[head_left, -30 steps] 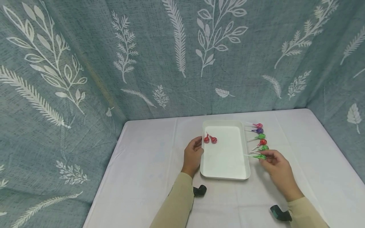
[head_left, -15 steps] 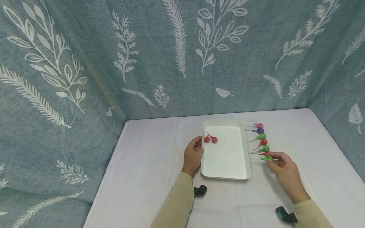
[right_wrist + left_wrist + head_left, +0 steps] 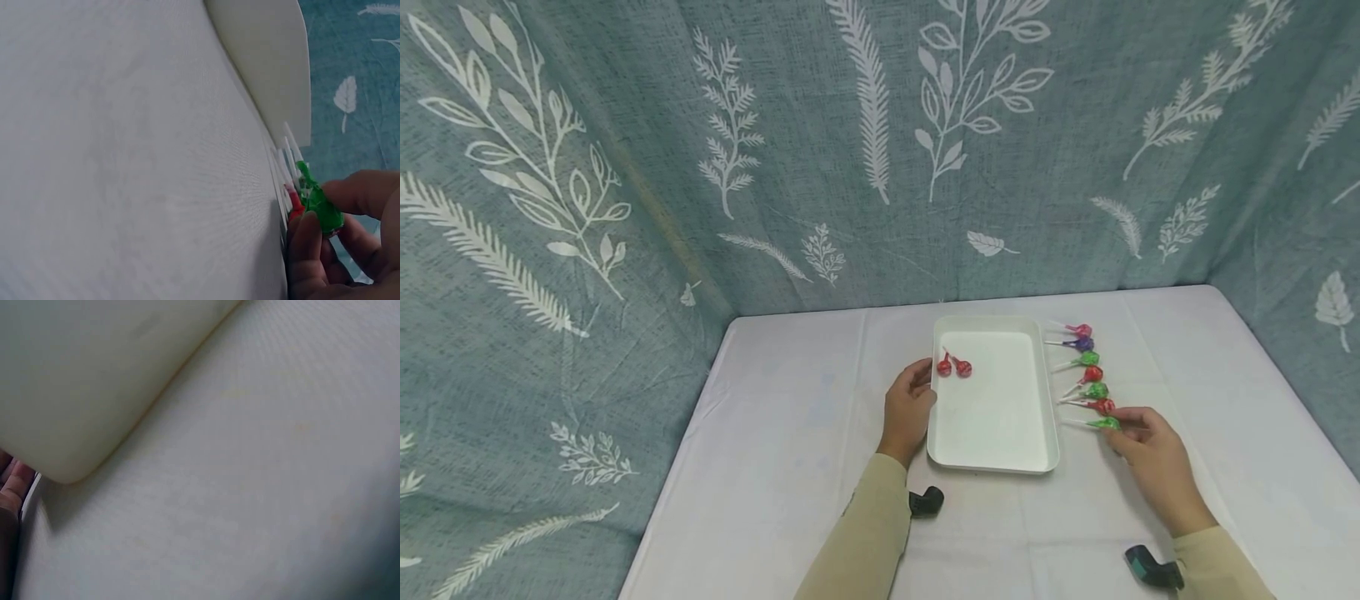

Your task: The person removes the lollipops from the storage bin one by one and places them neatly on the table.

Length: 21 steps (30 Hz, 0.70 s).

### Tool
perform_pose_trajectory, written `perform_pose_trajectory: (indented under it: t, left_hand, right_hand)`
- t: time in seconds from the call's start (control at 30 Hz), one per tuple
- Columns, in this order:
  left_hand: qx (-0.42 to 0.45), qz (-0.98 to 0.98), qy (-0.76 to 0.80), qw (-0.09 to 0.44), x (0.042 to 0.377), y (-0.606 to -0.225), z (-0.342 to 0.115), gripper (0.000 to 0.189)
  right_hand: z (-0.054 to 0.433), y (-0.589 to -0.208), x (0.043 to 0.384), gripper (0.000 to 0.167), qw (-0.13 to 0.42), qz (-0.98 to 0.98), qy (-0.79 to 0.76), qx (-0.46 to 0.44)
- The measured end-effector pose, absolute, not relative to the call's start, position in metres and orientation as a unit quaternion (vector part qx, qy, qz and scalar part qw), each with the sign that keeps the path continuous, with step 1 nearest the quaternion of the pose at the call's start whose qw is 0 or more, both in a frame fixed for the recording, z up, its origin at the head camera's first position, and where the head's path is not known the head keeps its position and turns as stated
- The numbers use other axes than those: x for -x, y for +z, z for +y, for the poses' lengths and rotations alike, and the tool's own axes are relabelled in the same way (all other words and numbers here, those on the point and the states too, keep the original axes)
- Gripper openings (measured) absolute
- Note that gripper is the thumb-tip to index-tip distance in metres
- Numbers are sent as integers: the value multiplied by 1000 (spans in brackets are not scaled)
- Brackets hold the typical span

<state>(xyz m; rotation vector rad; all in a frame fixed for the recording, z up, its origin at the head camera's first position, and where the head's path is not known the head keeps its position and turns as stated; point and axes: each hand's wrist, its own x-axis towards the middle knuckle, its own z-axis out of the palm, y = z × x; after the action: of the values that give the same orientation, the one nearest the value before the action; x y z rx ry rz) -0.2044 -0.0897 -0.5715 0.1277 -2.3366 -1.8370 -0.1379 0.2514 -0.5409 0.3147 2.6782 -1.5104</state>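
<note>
My right hand (image 3: 1153, 454) pinches a green-wrapped lollipop (image 3: 1105, 423) by its candy end, low over the cloth, with the white stick pointing left toward the tray. In the right wrist view, thumb and fingers close around the green wrapper (image 3: 325, 209), and a red lollipop (image 3: 295, 203) shows behind it. At the left side of a white rectangular tray (image 3: 992, 417), my left hand (image 3: 907, 412) holds the wall, thumb at the rim. Only a few of its fingers (image 3: 19, 481) show in the left wrist view, beside the tray corner (image 3: 69, 456).
Two red lollipops (image 3: 953, 367) lie inside the tray, upper left. Right of the tray, a column of lollipops runs down the cloth: pink (image 3: 1078, 330), purple (image 3: 1082, 343), green, red and others. A patterned curtain (image 3: 880, 167) stands behind the white-covered table (image 3: 805, 400).
My right hand has moved right and slightly nearer with the green lollipop, drawing it away from the tray's edge. A red lollipop beside it is now uncovered. My left hand stays put.
</note>
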Motion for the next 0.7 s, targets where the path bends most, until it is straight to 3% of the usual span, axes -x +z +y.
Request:
perform_pose_trajectory:
  t: [0.7]
  left_hand:
    - [-37,-778,-621,83,204,-571,-90,54]
  right_hand:
    - [250,-546,141,42,-8,879,-467,-95]
